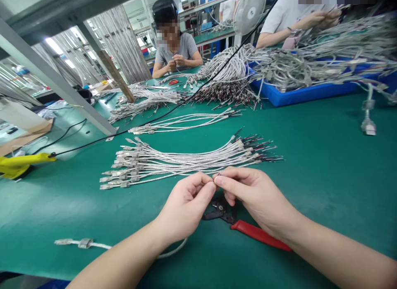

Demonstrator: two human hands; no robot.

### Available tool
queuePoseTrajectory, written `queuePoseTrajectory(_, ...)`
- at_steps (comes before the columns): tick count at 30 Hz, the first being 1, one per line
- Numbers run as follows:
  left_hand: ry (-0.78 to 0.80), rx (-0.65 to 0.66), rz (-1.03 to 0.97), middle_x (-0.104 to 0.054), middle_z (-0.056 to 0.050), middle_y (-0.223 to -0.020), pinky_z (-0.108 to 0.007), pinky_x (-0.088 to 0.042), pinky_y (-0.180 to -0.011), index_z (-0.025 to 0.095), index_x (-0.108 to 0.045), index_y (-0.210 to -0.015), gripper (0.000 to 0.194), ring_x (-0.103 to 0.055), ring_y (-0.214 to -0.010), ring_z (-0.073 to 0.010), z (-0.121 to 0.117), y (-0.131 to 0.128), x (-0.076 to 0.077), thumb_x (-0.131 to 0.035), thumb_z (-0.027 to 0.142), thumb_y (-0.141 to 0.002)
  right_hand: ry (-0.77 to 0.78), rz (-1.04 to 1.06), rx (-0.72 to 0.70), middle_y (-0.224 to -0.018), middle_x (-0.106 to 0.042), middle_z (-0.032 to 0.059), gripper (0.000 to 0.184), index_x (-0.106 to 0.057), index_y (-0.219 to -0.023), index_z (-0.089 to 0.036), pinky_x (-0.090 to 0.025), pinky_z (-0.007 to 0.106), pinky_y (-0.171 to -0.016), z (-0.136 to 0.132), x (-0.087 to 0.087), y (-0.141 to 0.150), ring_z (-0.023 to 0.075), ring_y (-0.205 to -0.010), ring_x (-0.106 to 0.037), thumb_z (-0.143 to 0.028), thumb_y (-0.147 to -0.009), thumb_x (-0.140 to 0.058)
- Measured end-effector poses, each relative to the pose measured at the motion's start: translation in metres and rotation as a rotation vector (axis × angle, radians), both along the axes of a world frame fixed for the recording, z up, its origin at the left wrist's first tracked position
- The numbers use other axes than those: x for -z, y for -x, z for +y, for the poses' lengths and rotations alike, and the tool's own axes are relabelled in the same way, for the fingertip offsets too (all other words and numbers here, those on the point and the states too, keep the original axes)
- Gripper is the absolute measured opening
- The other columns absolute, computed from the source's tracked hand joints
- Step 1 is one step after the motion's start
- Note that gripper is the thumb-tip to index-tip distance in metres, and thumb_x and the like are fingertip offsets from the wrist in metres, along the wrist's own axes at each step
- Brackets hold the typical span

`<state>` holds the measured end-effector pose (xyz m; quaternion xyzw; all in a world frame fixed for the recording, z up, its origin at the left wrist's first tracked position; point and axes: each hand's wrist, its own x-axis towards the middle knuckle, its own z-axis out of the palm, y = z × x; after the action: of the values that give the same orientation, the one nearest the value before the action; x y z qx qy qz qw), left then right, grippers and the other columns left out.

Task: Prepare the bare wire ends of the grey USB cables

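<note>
My left hand point(187, 206) is closed in a pinch on a white USB cable point(173, 251). That cable runs back under my left wrist, and its clear plug end point(63, 242) lies on the table to the left. Fingertip to fingertip with it, my right hand point(259, 198) pinches the thin wire end of the same cable, where a bit of dark red shows. Beneath my right hand lies a wire stripper point(260, 235) with red handles, partly covered by the hand. Just beyond my hands, a row of USB cables point(186, 158) has stripped wire ends pointing right.
Several more cables point(186, 122) lie behind the row, with a large heap point(229, 69) farther back. A blue tray point(297, 97) full of cables stands at the right. A black cord point(161, 120) crosses the green table to a yellow tool point(25, 162). Two people work opposite.
</note>
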<state>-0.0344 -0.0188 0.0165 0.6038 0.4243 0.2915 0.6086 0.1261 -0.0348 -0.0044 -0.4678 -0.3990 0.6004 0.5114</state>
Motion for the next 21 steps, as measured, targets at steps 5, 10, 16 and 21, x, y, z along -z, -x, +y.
queuePoseTrajectory(5, 0.237, 0.087, -0.107, -0.037, 0.007, -0.056, -0.019, -0.021, -0.045, 0.017, -0.054, -0.078, 0.030, -0.025, -0.048, -0.0058, 0.004, 0.006, -0.001, -0.059, 0.045, -0.089, 0.062, 0.146, -0.055, -0.050, -0.054, -0.0014, 0.021, -0.071, -0.065, -0.016, -0.034, 0.025, -0.050, 0.000, -0.002, 0.000, 0.0109, -0.048, -0.044, -0.035, -0.072, -0.078)
queuePoseTrajectory(10, 0.458, 0.178, -0.174, -0.026, 0.010, -0.054, -0.020, -0.008, -0.042, 0.018, -0.052, -0.084, 0.025, -0.012, -0.046, -0.0050, 0.012, 0.016, -0.005, -0.059, 0.042, -0.090, 0.070, 0.186, -0.099, -0.049, -0.052, -0.0021, 0.023, -0.068, -0.062, -0.016, -0.032, 0.024, -0.051, 0.000, -0.004, -0.002, 0.0094, -0.048, -0.043, -0.034, -0.073, -0.077)
queuePoseTrajectory(16, 0.016, 0.079, 0.123, -0.034, 0.007, -0.056, -0.022, -0.021, -0.048, 0.019, -0.059, -0.097, 0.024, -0.026, -0.052, -0.0075, 0.007, 0.011, -0.006, -0.058, 0.042, -0.091, 0.017, 0.064, -0.045, -0.049, -0.052, -0.0024, 0.022, -0.069, -0.066, -0.015, -0.029, 0.024, -0.048, -0.001, 0.001, -0.003, 0.0096, -0.046, -0.043, -0.034, -0.073, -0.077)
queuePoseTrajectory(21, -0.072, 0.057, 0.168, -0.048, 0.004, -0.062, -0.022, -0.033, -0.055, 0.018, -0.058, -0.094, 0.022, -0.042, -0.057, -0.0091, 0.003, 0.008, -0.001, -0.053, 0.039, -0.093, -0.003, 0.040, -0.037, -0.049, -0.052, -0.0024, 0.021, -0.068, -0.067, -0.016, -0.030, 0.025, -0.049, 0.000, 0.001, -0.003, 0.0100, -0.047, -0.044, -0.033, -0.076, -0.073)
